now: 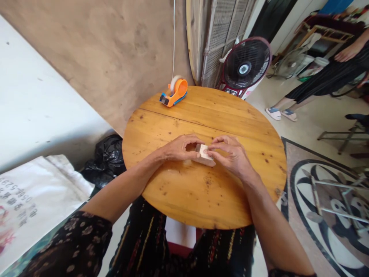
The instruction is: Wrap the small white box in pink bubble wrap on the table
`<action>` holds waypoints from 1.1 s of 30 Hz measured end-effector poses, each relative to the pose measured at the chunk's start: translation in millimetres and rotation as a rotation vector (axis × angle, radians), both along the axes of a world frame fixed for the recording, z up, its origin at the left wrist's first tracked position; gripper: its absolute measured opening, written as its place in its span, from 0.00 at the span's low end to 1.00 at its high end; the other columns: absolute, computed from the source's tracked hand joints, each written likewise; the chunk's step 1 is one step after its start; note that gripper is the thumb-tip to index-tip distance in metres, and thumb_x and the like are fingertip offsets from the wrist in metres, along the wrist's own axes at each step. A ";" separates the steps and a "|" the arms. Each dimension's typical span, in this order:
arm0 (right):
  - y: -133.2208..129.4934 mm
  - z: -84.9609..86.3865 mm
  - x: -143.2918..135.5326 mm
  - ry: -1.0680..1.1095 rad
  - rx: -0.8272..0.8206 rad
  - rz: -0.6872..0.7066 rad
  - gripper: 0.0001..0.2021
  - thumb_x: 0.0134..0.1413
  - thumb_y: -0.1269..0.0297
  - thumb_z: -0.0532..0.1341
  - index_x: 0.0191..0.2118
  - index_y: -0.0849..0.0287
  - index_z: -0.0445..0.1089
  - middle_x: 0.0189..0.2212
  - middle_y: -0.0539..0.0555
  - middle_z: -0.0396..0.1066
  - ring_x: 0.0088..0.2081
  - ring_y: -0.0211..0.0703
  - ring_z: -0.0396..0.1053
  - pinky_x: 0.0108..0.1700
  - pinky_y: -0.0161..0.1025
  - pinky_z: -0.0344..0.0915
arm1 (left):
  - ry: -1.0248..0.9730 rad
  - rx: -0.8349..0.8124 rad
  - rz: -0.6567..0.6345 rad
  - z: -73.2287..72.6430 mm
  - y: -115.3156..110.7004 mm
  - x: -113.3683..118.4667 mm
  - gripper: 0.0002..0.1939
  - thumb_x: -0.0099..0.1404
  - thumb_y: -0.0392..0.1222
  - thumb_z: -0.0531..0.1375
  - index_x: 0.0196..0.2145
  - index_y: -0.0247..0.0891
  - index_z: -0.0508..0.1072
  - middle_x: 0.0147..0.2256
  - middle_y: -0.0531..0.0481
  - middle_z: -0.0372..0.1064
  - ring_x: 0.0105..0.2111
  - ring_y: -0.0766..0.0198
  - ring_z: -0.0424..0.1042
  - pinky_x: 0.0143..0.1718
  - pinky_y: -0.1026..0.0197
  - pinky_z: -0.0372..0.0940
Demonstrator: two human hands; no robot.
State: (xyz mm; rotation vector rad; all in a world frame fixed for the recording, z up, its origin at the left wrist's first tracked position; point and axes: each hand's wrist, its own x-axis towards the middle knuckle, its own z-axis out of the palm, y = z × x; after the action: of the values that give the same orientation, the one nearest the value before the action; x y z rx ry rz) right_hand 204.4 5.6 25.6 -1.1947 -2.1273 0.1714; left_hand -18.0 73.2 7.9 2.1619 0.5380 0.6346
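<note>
Small pale block [204, 158] is sitting pretty much mid-bench, between both hands. Left hand [183, 148] has thumb and fingers curled round its left end, right hand [229, 154] is pinching at the other end with the fingertips, so yeah, both are gripping it. Can't really tell if it's a box or solid.

The bench [184, 192] itself is a round wooden one, honey-coloured, loads of dark knots and a dark seam running across the far part. Out near the far edge there's an orange tape dispenser [180, 89] with a roll in it. Behind that, a brown panel [135, 50] with a thin white cord [173, 42] hanging down it, and a woven screen [221, 34] next to a dark red fan [244, 69].

On the left, a black plastic bag [106, 156] is bunched up beside a white printed sack [43, 184]. Over on the right, someone in dark striped trousers [319, 82] stands on the pale floor [259, 107], and nearer the bench there's a patterned floor section [300, 154] with a big circular design.
</note>
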 end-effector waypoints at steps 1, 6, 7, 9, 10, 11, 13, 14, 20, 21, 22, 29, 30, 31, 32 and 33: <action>0.2 -1.0 -0.7 -0.027 0.022 -0.004 0.05 0.56 0.60 0.64 0.36 0.51 0.76 0.37 0.52 0.74 0.40 0.45 0.70 0.45 0.47 0.62 | -0.001 0.011 -0.001 -0.2 0.0 0.2 0.20 0.59 0.49 0.62 0.47 0.37 0.73 0.44 0.44 0.72 0.44 0.57 0.71 0.47 0.54 0.64; 0.7 -3.2 -3.2 -0.137 0.138 -0.022 0.05 0.58 0.63 0.63 0.34 0.54 0.77 0.34 0.53 0.75 0.36 0.45 0.69 0.43 0.46 0.59 | -0.007 0.021 0.000 -1.6 -0.1 0.2 0.19 0.59 0.48 0.62 0.47 0.37 0.73 0.45 0.44 0.72 0.44 0.57 0.71 0.48 0.53 0.64; 0.6 -2.9 -4.1 -0.155 0.157 -0.026 0.06 0.58 0.64 0.62 0.33 0.54 0.77 0.33 0.53 0.75 0.36 0.44 0.68 0.42 0.46 0.58 | -0.007 0.021 -0.001 -1.8 -0.1 0.2 0.19 0.59 0.48 0.62 0.47 0.37 0.73 0.45 0.44 0.72 0.44 0.57 0.71 0.48 0.53 0.64; 0.5 -2.3 -5.9 -0.181 0.190 -0.033 0.07 0.59 0.65 0.61 0.31 0.55 0.76 0.33 0.53 0.75 0.35 0.44 0.68 0.42 0.46 0.58 | -0.008 0.026 0.001 -1.9 -0.3 0.4 0.19 0.59 0.47 0.62 0.47 0.38 0.73 0.45 0.44 0.72 0.44 0.57 0.71 0.49 0.53 0.64; 0.6 -2.2 -6.7 -0.188 0.201 -0.035 0.08 0.59 0.66 0.61 0.31 0.55 0.75 0.32 0.53 0.75 0.34 0.44 0.67 0.42 0.46 0.58 | -0.009 0.030 0.002 -1.9 -0.3 0.5 0.19 0.59 0.47 0.62 0.47 0.38 0.73 0.45 0.44 0.72 0.45 0.57 0.71 0.49 0.53 0.64; 0.8 -2.3 -7.2 -0.190 0.209 -0.035 0.08 0.59 0.66 0.60 0.30 0.56 0.75 0.32 0.53 0.75 0.34 0.44 0.67 0.42 0.46 0.58 | -0.010 0.034 0.003 -1.9 -0.4 0.7 0.19 0.59 0.47 0.62 0.47 0.38 0.73 0.45 0.44 0.72 0.45 0.57 0.71 0.49 0.53 0.64; 1.8 -3.3 -7.7 -0.178 0.214 -0.033 0.08 0.59 0.66 0.60 0.31 0.56 0.74 0.33 0.53 0.75 0.35 0.44 0.68 0.43 0.46 0.58 | -0.012 0.043 0.003 -1.8 -0.4 1.0 0.19 0.59 0.47 0.62 0.47 0.37 0.73 0.45 0.44 0.72 0.45 0.56 0.71 0.48 0.53 0.64; 2.4 -4.0 -7.7 -0.167 0.212 -0.032 0.07 0.59 0.66 0.60 0.31 0.56 0.74 0.33 0.53 0.75 0.35 0.44 0.68 0.43 0.46 0.58 | -0.013 0.047 0.002 -1.8 -0.3 1.0 0.19 0.59 0.46 0.62 0.47 0.37 0.73 0.44 0.44 0.72 0.44 0.56 0.71 0.48 0.53 0.64; 4.1 -6.4 -6.2 -0.083 0.179 -0.032 0.06 0.58 0.67 0.60 0.32 0.55 0.73 0.34 0.52 0.74 0.37 0.44 0.70 0.43 0.45 0.59 | -0.013 0.065 -0.010 -4.5 1.5 0.7 0.22 0.59 0.48 0.63 0.49 0.38 0.72 0.44 0.44 0.71 0.44 0.57 0.70 0.48 0.54 0.64; 4.0 -6.0 -5.8 -0.070 0.170 -0.034 0.05 0.57 0.67 0.60 0.32 0.55 0.73 0.34 0.52 0.74 0.37 0.44 0.70 0.43 0.45 0.59 | -0.016 0.065 -0.013 -5.2 1.9 0.7 0.22 0.58 0.48 0.63 0.49 0.38 0.72 0.44 0.44 0.71 0.44 0.57 0.70 0.48 0.54 0.64; 3.8 -5.4 -5.2 -0.060 0.161 -0.035 0.05 0.57 0.68 0.60 0.32 0.55 0.73 0.34 0.52 0.74 0.37 0.44 0.70 0.43 0.45 0.60 | -0.016 0.063 -0.015 -5.7 2.3 0.7 0.22 0.58 0.49 0.63 0.49 0.37 0.72 0.44 0.44 0.71 0.44 0.57 0.70 0.48 0.54 0.64; 1.4 1.1 -0.1 0.001 0.127 -0.024 0.04 0.56 0.68 0.61 0.33 0.55 0.74 0.34 0.52 0.74 0.37 0.44 0.70 0.43 0.47 0.60 | 0.018 0.056 0.001 -5.9 2.8 0.6 0.23 0.58 0.51 0.64 0.49 0.39 0.72 0.44 0.45 0.71 0.43 0.58 0.70 0.46 0.55 0.64; 0.8 1.7 0.3 0.005 0.118 -0.014 0.04 0.56 0.68 0.62 0.34 0.56 0.74 0.34 0.53 0.74 0.37 0.44 0.70 0.44 0.47 0.61 | 0.020 0.059 0.001 -5.6 2.7 0.5 0.23 0.58 0.50 0.64 0.49 0.39 0.72 0.44 0.45 0.71 0.43 0.58 0.70 0.47 0.55 0.64; 0.1 2.2 0.6 0.004 0.106 -0.005 0.04 0.55 0.68 0.62 0.34 0.55 0.75 0.34 0.53 0.74 0.37 0.44 0.70 0.44 0.47 0.61 | 0.021 0.061 0.003 -5.3 2.5 0.5 0.23 0.58 0.50 0.64 0.49 0.39 0.72 0.44 0.45 0.71 0.43 0.58 0.70 0.47 0.55 0.64; -0.6 2.4 0.7 -0.004 0.090 0.001 0.04 0.56 0.68 0.62 0.35 0.55 0.75 0.35 0.53 0.73 0.38 0.44 0.70 0.44 0.47 0.61 | 0.022 0.062 0.006 -4.9 2.3 0.5 0.23 0.58 0.50 0.64 0.49 0.39 0.72 0.44 0.45 0.71 0.43 0.58 0.70 0.47 0.55 0.64; -1.4 2.5 0.7 -0.020 0.076 0.006 0.05 0.56 0.67 0.62 0.36 0.55 0.76 0.36 0.53 0.73 0.39 0.45 0.70 0.45 0.47 0.61 | 0.022 0.062 0.010 -4.6 2.0 0.6 0.23 0.58 0.50 0.64 0.49 0.39 0.73 0.44 0.45 0.72 0.43 0.58 0.70 0.47 0.55 0.64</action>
State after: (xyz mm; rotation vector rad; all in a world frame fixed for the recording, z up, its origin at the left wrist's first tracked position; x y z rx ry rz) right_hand 205.1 4.2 28.1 -1.1502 -2.1358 0.0811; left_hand -17.5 75.2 3.3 2.2276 0.5475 0.6406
